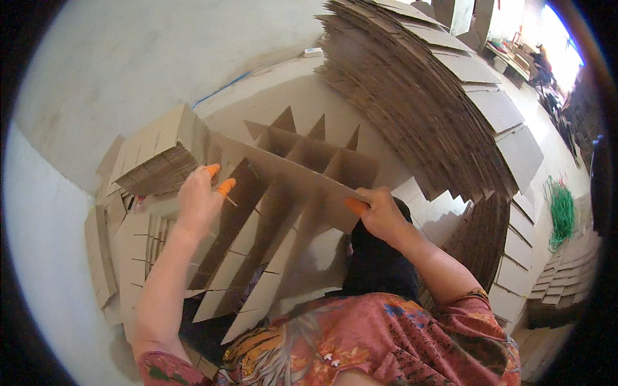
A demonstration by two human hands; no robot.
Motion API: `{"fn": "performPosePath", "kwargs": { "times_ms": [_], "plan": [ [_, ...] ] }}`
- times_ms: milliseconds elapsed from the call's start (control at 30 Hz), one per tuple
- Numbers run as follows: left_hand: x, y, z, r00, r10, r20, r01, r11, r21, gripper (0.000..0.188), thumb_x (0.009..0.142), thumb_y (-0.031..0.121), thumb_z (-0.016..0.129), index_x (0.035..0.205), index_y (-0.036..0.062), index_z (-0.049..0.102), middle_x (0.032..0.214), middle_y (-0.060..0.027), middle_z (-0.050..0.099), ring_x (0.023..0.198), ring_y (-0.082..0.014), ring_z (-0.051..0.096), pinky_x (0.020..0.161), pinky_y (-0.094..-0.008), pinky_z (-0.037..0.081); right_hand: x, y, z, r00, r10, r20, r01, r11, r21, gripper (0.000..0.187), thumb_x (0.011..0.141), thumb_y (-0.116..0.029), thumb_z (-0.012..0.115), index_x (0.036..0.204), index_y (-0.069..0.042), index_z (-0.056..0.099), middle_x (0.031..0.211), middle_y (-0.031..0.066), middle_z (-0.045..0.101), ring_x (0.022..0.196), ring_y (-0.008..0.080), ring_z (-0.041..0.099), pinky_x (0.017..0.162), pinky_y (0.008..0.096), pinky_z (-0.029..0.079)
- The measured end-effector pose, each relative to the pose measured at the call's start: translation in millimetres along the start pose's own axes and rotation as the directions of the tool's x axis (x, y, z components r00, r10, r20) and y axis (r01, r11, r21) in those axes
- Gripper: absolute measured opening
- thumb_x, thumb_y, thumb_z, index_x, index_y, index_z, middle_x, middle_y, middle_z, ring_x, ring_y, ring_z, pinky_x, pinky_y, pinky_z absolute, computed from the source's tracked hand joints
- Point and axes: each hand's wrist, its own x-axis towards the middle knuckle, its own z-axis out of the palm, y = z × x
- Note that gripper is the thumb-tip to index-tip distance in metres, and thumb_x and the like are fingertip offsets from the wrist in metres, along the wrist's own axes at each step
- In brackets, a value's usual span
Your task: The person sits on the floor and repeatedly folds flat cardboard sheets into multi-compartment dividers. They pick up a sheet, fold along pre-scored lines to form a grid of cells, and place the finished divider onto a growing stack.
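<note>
In the head view, looking down on a beige surface [270, 98] bounded along its far edge by a pale, smudged wall [116, 71]. Toward the middle of the surface, between both hands, a cardboard divider [309, 182]: square cells on the far side, long slotted strips slanting toward the body on the near side. Cannot tell where the near edge of the surface runs.

With the right hand [381, 212], pinching the right end of the divider's long crosspiece. With the left hand [205, 196], holding the orange-covered fingertips apart close to the other end; blurred, so cannot tell whether touching.

At the left edge of the surface, a block [151, 143] of slotted strips, with more strips [134, 251] leaning below. Along the far edge, a blue strap [222, 90] and a small white box [313, 52]. At the right edge, a tall, curving stack [412, 96] of brown sheets.

Beyond, on a pale floor [546, 154], a tangle of green twine [561, 212] beside a low stack [566, 273]. At the far upper right, a cluttered table [508, 59] near a glaring bright opening [563, 38].
</note>
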Motion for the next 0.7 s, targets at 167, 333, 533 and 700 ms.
{"fn": "performPosePath", "kwargs": {
  "times_ms": [167, 333, 533, 700],
  "plan": [
    [3.6, -27.5, 12.0, 0.899, -0.179, 0.400, 0.201, 0.979, -0.015, 0.022, 0.081, 0.015, 0.065, 0.084, -0.0070, 0.062, 0.070, -0.0207, 0.058, 0.067, -0.0280, 0.057, 0.064, -0.0394, 0.044, 9.0, -11.0, -8.6, 0.994, 0.044, 0.103, -0.035, 0.995, -0.094, 0.015, 0.087, -0.010, 0.059, 0.095, 0.002, 0.064, 0.078, 0.0185, 0.066, 0.070, 0.0151, 0.057, 0.066, 0.0333, 0.045],
    [4.6, -18.0, 1.8, 0.859, -0.191, 0.475, 0.232, 0.972, -0.029, 0.024, 0.081, 0.017, 0.066, 0.080, -0.0070, 0.063, 0.063, -0.0174, 0.054, 0.059, -0.0201, 0.049, 0.060, -0.0361, 0.043, 17.7, 16.9, 10.8, 0.986, -0.003, 0.165, 0.047, 0.963, -0.266, 0.016, 0.087, -0.010, 0.058, 0.097, 0.000, 0.065, 0.082, 0.0175, 0.067, 0.073, 0.0204, 0.062, 0.068, 0.0336, 0.046],
    [2.9, -58.1, -8.7, 0.968, -0.209, 0.140, 0.235, 0.951, -0.202, 0.026, 0.084, 0.021, 0.066, 0.086, -0.0050, 0.066, 0.075, -0.0136, 0.064, 0.070, -0.0212, 0.059, 0.067, -0.0327, 0.047, 37.3, -1.1, 21.0, 0.990, 0.066, 0.124, -0.055, 0.995, -0.089, 0.019, 0.086, -0.012, 0.059, 0.099, 0.000, 0.065, 0.084, 0.0188, 0.066, 0.076, 0.0223, 0.061, 0.070, 0.0341, 0.046],
    [20.4, -124.4, -18.6, 0.983, -0.115, -0.142, 0.149, 0.956, 0.252, 0.045, 0.084, 0.026, 0.065, 0.118, -0.0011, 0.055, 0.115, -0.0153, 0.058, 0.105, -0.0301, 0.055, 0.085, -0.0390, 0.047, 49.3, 26.5, 54.2, 0.999, -0.046, 0.020, 0.046, 0.999, -0.004, 0.014, 0.081, -0.010, 0.063, 0.091, -0.001, 0.067, 0.080, 0.0224, 0.065, 0.073, 0.0346, 0.065, 0.065, 0.0389, 0.048]
  ]
}}
